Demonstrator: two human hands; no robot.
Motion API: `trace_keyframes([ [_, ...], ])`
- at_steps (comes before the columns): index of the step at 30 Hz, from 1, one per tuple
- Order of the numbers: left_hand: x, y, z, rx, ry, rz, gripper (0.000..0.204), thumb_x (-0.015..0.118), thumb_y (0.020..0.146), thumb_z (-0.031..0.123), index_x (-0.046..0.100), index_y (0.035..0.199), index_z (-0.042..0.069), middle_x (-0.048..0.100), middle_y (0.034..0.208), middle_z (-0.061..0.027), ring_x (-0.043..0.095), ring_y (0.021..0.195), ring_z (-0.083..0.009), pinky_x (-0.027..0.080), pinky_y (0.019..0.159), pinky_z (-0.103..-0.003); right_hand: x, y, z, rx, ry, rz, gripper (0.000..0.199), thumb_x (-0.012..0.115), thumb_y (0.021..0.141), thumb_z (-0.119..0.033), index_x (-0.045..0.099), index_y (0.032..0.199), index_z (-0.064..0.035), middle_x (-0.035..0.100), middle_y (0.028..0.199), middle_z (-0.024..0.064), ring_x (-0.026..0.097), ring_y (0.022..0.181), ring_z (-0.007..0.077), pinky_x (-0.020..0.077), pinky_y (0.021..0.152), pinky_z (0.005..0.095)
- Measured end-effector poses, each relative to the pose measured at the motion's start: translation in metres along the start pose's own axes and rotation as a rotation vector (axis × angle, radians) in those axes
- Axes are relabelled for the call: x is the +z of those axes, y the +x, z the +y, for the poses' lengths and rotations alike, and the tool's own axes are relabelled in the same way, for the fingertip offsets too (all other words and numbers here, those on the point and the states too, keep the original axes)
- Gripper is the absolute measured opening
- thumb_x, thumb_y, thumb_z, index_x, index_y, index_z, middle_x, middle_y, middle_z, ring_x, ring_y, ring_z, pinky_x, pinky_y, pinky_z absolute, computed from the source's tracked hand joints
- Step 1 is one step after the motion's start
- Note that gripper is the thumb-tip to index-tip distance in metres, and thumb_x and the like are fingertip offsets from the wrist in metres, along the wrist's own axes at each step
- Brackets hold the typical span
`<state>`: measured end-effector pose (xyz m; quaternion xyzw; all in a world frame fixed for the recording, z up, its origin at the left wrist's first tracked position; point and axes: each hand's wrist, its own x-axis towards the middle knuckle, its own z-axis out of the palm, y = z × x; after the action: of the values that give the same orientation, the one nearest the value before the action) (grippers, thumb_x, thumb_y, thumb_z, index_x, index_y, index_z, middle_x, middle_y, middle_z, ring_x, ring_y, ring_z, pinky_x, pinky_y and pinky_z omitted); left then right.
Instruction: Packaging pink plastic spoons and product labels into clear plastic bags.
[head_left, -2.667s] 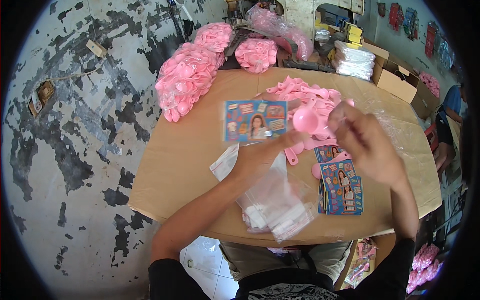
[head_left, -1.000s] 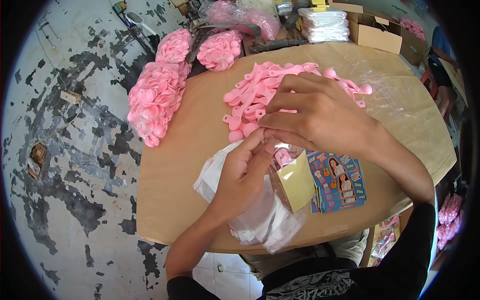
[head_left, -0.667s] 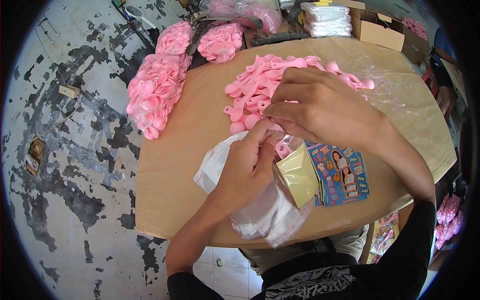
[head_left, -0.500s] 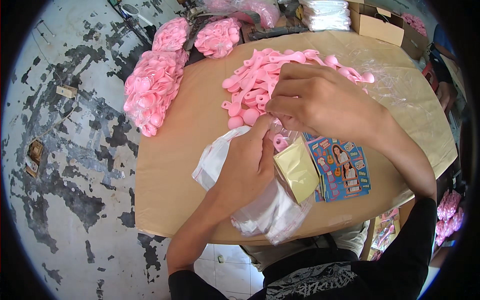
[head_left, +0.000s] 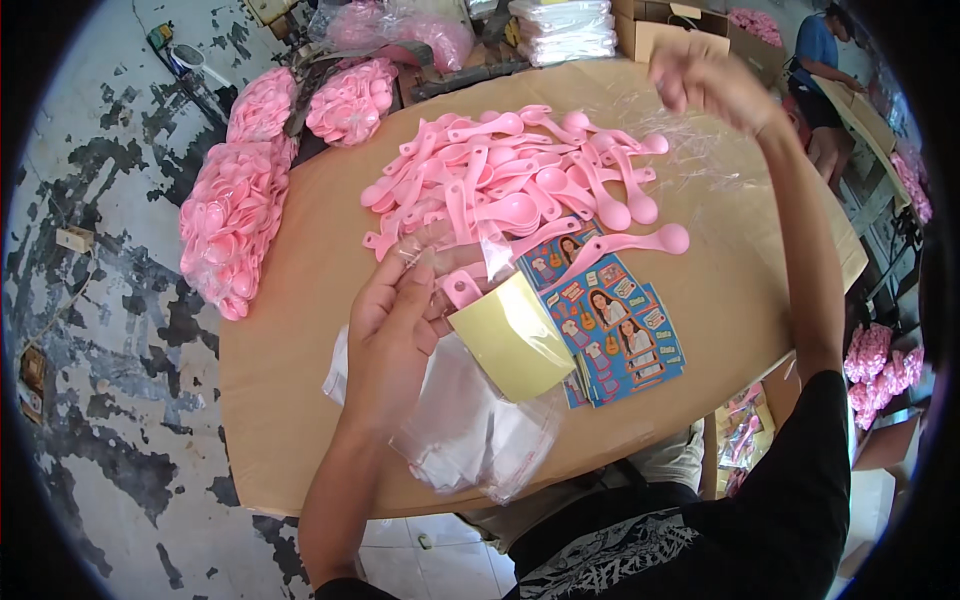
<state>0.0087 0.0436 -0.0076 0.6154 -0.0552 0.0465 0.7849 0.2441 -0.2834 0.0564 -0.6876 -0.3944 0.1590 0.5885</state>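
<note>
My left hand (head_left: 385,330) is closed on the upper part of a clear plastic bag (head_left: 497,250), thumb pressed against the fingers. Inside the bag are a plain yellow card (head_left: 515,345) and a pink plastic spoon, its holed handle end (head_left: 460,290) showing. Up at the far right, my right hand (head_left: 715,85) is raised over thin clear plastic strips (head_left: 690,150); motion smears its fingers. Loose pink measuring spoons (head_left: 510,210) lie heaped beyond my left hand. Blue printed picture cards (head_left: 620,340) lie right of the bag, and flat clear bags (head_left: 450,410) lie below it.
Filled bags of pink spoons (head_left: 235,220) stand along the table's left edge. At the back are a stack of clear packaging (head_left: 565,30) and an open cardboard box (head_left: 680,35). Another person (head_left: 825,85) works at the far right. Brown paper (head_left: 290,400) covers the table.
My right hand has left the bag's mouth and swung up and away to the far right. The left hand keeps the bag. The view has shifted, showing more of the spoon heap.
</note>
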Motion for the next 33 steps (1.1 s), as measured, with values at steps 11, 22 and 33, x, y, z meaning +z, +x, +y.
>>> trace_keyframes([
  [11,0.004,-0.002,-0.007,-0.155,-0.078,0.039,0.038,0.047,0.102,0.022,0.048,0.132,-0.001,0.06,0.122,-0.0142,0.062,0.107,-0.0207,0.053,0.091,-0.035,0.048,-0.02,0.016,-0.197,-0.383,0.239,0.03,0.054,0.097,-0.022,0.062,0.117,-0.0012,0.067,0.101,0.0035,0.06,0.089,0.0108,0.048,0.081,0.0255],
  [22,0.027,-0.009,-0.012,-0.168,-0.103,0.039,0.04,0.047,0.101,0.019,0.045,0.137,-0.001,0.063,0.118,-0.0115,0.066,0.1,-0.018,0.055,0.084,-0.033,0.193,-0.027,0.007,0.011,0.082,0.019,0.023,0.069,0.089,-0.011,0.067,0.109,0.0,0.069,0.09,0.0025,0.063,0.082,0.0066,0.0521,0.073,0.0233],
  [33,0.022,-0.009,-0.012,-0.078,-0.041,0.025,0.035,0.053,0.1,0.021,0.056,0.128,0.0,0.068,0.104,-0.0078,0.065,0.09,-0.0114,0.054,0.075,-0.026,0.191,-0.027,0.004,0.002,0.023,-0.024,0.022,0.066,0.091,-0.013,0.067,0.11,-0.0016,0.071,0.088,0.0034,0.062,0.073,0.0027,0.0518,0.056,0.0195],
])
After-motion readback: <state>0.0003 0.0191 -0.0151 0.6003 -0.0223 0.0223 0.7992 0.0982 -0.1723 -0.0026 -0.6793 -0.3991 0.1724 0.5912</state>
